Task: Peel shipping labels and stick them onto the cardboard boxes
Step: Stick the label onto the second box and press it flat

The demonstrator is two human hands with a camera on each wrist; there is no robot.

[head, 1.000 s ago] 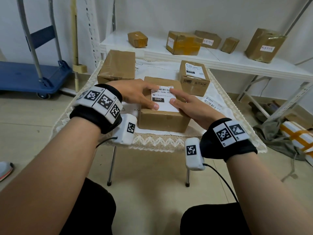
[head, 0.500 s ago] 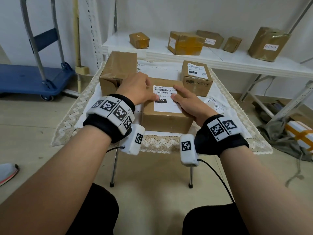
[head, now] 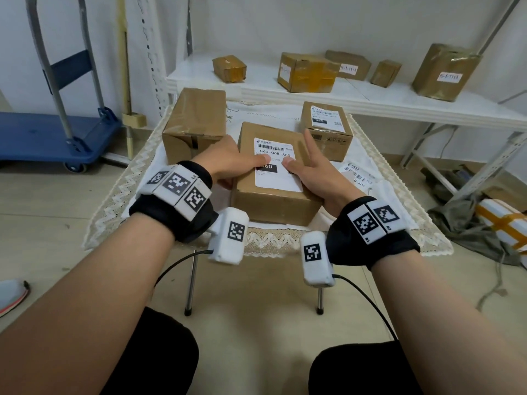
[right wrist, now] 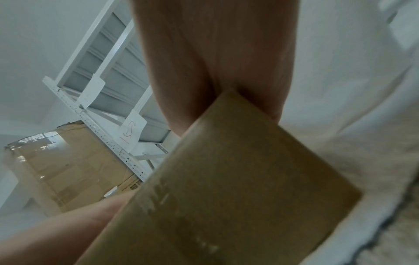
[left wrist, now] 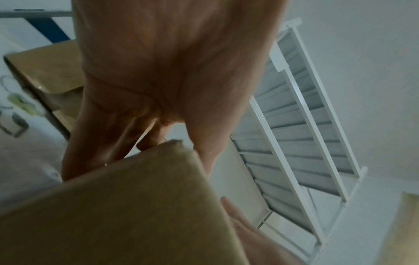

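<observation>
A brown cardboard box stands in the middle of the small table, with a white shipping label stuck on its top. My left hand straddles the box's left top edge: its thumb presses the label and its fingers run straight down the left side. My right hand lies over the right top edge, thumb on the label, index finger stretched along the top. The box's corner fills the right wrist view. A sheet of spare labels lies on the cloth to the right.
A plain taped box stands behind my left hand. A smaller labelled box stands at the back right. The white shelf behind holds several boxes. A blue trolley is on the left, and cloth and a parcel lie on the floor at right.
Both hands have slid apart from the middle of the label to the box's side edges. Only the thumbs now press the label, and the right index finger has stretched out.
</observation>
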